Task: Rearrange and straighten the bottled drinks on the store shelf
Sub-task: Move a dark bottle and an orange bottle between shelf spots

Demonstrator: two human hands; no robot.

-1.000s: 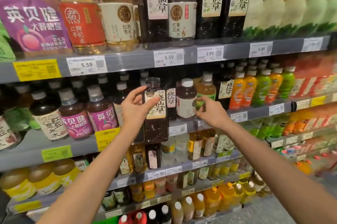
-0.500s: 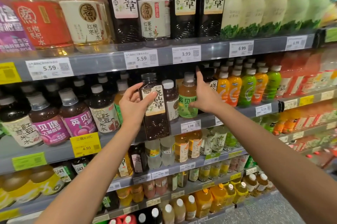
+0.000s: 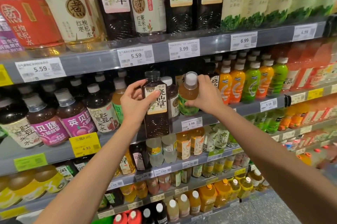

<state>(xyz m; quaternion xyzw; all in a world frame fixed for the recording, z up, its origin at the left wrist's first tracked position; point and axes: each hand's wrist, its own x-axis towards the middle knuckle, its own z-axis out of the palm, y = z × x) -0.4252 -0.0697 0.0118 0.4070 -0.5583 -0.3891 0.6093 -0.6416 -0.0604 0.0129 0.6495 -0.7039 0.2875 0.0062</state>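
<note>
Recommended: seat the tall dark square plastic bottle with cream label (image 3: 156, 107) upright at the front edge of the grey metal shelf (image 3: 244, 109), label outward. Left hand (image 3: 135, 104) grips it, fingers curled round its upper body, clear of the shelf. Right hand (image 3: 204, 94) pinches the neck of a pale-yellow, white-capped, green-labelled bottle (image 3: 188, 94) standing at that edge.

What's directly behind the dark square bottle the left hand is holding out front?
Behind the dark square bottle with cream label, held by the left hand, stands a dark round white-capped bottle, mostly covered. The grey shelf edge passes behind its base. Anything deeper is hidden.
</note>
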